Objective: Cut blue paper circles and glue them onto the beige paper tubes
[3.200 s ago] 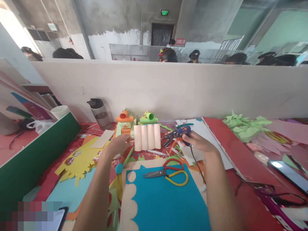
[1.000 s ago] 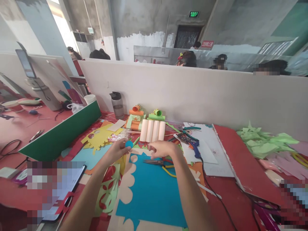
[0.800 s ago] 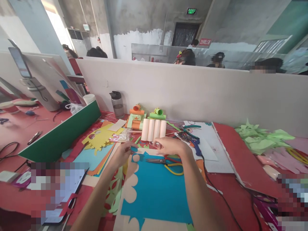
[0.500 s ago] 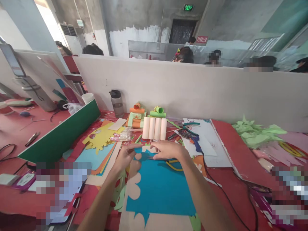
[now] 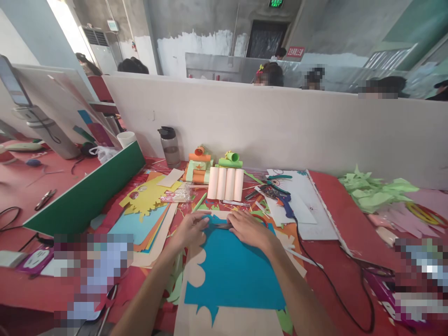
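Observation:
A large sheet of blue paper (image 5: pixel 241 275) with a jagged left edge lies over a beige sheet (image 5: pixel 234 322) with a scalloped outline. At the blue paper's upper left corner my left hand (image 5: pixel 191 228) is closed, its thumb and fingers pinching the edge. My right hand (image 5: pixel 250 228) is bent over a pair of scissors (image 5: pixel 222 226) near the top of the blue paper. The dark blades stick out leftward from under its fingers, pointing at my left hand. A reddish handle loop shows behind the knuckles; the grip itself is mostly covered.
Pale paper rolls (image 5: pixel 226 184) stand beyond my hands, before orange and green rolled figures. Yellow cut paper (image 5: pixel 150 198) and stacked sheets lie left. A glue gun (image 5: pixel 287 205) with a black cord lies right. A water bottle (image 5: pixel 170 147) stands by the white partition (image 5: pixel 280 126).
My right hand has lowered onto the scissors, and their handles have shifted away from me. My left fingers have closed on the blue paper's corner. The view has tilted slightly down.

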The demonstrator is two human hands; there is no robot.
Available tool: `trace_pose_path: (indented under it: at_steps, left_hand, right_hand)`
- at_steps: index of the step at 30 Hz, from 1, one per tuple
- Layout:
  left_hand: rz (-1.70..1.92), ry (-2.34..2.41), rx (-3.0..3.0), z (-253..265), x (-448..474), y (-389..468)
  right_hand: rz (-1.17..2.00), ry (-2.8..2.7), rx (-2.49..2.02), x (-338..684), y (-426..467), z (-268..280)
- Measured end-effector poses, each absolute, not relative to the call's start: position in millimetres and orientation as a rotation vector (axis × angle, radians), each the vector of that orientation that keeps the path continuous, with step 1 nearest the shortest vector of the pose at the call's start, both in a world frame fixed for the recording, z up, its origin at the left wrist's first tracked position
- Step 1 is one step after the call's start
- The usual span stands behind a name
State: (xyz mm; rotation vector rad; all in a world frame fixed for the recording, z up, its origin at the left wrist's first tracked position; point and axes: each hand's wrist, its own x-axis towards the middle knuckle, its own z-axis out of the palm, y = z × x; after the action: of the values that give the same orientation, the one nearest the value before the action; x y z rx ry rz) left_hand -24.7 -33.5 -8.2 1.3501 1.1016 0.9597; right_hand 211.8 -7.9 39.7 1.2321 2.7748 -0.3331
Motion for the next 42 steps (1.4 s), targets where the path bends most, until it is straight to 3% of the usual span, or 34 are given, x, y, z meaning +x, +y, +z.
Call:
trace_pose_path:
  at_steps: [9,17,28,35,42]
  left_hand:
    - [0.912,1.151,1.269,-34,-21,-25]
    - [0.917,1.201,1.193,-38,-24,-25]
    - [0.873,1.216,1.334,-20,-19,-32]
    - [0.719,1.573,1.820,-12,-14,-41]
    - [0.617,1.729,1.794,-3,-34,-42]
  right_hand:
    - [-0.317,2.904,1.385,224,-8,36]
    - [-0.246,2.940,1.517,240,-8,64]
    - [-0.709,2.483,1.546,299,-5,47]
    - [-0.437,2.667,1.691,287,-7,42]
    - [-0.447,3.014,1.221,220,-22,32]
